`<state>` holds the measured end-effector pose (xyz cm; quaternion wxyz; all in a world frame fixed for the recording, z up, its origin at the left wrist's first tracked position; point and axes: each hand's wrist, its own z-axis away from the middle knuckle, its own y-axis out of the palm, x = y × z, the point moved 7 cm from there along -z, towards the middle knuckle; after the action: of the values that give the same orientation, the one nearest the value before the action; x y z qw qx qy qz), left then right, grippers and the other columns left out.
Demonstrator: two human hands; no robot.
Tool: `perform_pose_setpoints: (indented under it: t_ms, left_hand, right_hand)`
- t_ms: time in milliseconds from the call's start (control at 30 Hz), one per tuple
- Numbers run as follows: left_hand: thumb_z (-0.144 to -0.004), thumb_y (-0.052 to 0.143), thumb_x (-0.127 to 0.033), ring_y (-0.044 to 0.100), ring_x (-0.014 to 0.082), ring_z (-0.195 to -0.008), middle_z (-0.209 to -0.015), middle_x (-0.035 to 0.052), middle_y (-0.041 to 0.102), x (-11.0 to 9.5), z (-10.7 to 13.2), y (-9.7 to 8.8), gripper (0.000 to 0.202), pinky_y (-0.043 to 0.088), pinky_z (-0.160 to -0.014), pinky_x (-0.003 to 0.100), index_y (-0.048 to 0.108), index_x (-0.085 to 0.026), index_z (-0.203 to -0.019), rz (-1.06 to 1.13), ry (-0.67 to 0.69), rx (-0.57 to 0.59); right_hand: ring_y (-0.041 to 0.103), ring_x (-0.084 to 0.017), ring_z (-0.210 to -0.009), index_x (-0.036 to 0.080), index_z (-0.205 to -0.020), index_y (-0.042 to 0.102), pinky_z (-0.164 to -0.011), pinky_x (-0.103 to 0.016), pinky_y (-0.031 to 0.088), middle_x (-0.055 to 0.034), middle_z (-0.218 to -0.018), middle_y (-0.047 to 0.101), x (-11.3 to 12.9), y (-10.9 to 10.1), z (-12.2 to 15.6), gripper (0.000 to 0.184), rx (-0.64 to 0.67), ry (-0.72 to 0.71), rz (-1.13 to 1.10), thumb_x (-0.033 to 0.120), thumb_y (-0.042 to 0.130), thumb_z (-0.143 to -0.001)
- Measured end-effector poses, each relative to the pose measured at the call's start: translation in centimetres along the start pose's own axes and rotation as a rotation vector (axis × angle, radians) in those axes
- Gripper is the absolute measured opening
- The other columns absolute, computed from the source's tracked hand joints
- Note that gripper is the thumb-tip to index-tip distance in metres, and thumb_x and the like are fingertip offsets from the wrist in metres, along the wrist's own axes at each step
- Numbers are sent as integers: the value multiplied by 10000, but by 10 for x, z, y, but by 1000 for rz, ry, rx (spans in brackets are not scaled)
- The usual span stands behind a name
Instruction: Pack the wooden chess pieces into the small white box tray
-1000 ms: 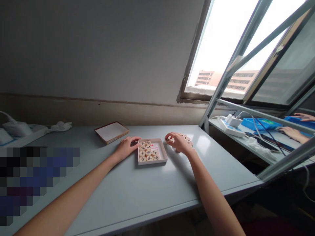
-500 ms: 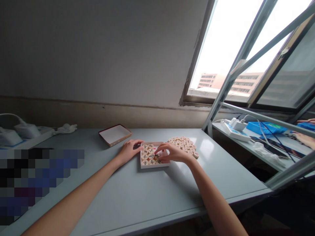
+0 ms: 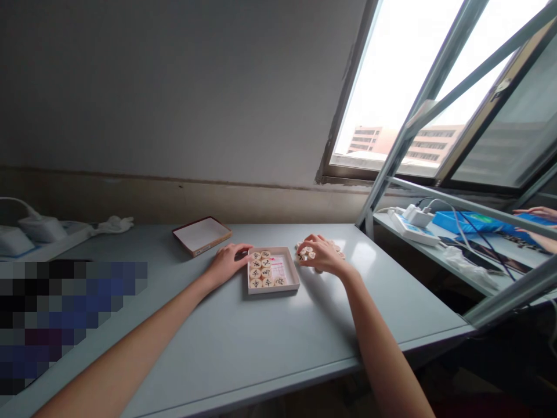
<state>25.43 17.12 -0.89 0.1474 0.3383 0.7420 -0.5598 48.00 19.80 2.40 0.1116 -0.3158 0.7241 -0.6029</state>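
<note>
A small pale box (image 3: 294,277) lies on the grey table (image 3: 261,342), partly filled with several round wooden game pieces (image 3: 261,270) marked in black. My left hand (image 3: 227,262) rests flat against the box's left edge, fingers spread at its far corner. My right hand (image 3: 321,255) is to the right of the box, over a pile of loose pieces (image 3: 304,252), its fingers curled on one or two of them. Most of the pile is hidden under that hand.
The box's red-edged lid (image 3: 201,234) lies upturned at the back left. White gloves (image 3: 111,224) and white items sit far left. To the right, behind a metal frame (image 3: 435,191), a second table holds a power strip (image 3: 411,227) and another person's hands (image 3: 537,213).
My right hand has gone from inside the box back to the pile of loose pieces on the right and closed on some. My left hand has stayed at the box.
</note>
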Motion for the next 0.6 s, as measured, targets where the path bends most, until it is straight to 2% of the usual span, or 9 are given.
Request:
perform_pose_setpoints:
  t_ms: [167, 267, 367, 500, 600]
  left_hand:
    - [-757, 460, -408, 569, 210, -920, -975, 55, 651, 0, 0, 0, 367, 440, -820, 321, 609, -187, -1009, 18, 4, -8]
    - [-756, 455, -408, 566, 212, -927, -975, 56, 651, 1, 0, 0, 370, 436, -822, 321, 607, -189, -1012, 12, 7, -10]
    - [-757, 447, -411, 563, 212, -933, -992, 63, 644, 3, -1, 1, 380, 434, -827, 321, 601, -188, -1023, 7, 3, 0]
    - [-751, 452, -414, 570, 218, -911, -981, 74, 641, 6, -1, 2, 390, 435, -827, 331, 601, -183, -1027, -14, -24, 3]
    - [-752, 454, -402, 564, 223, -919, -973, 73, 643, 5, -1, 1, 377, 430, -829, 335, 605, -188, -1023, -21, -26, -1]
  right_hand:
    - [449, -191, -928, 296, -956, 587, -866, -361, 352, -30, -995, 505, 1, 4, -1, 248, 25, 1, 2, 280, 586, -708]
    - [458, -187, -916, 284, -843, 621, -878, -367, 338, -24, -976, 519, 4, 3, -1, 133, 28, 7, 41, 263, 547, -734]
    - [457, -199, -922, 267, -805, 632, -883, -388, 328, -29, -960, 531, 1, 0, 1, 126, -2, 39, 67, 235, 537, -728]
    - [447, -206, -982, 259, -867, 616, -903, -393, 324, -30, -1013, 525, 9, -4, 0, 158, -40, -14, -84, 238, 563, -720]
    - [478, -186, -959, 246, -913, 611, -867, -347, 368, -33, -1016, 536, 31, 0, -2, 171, 33, -134, -284, 275, 561, -752]
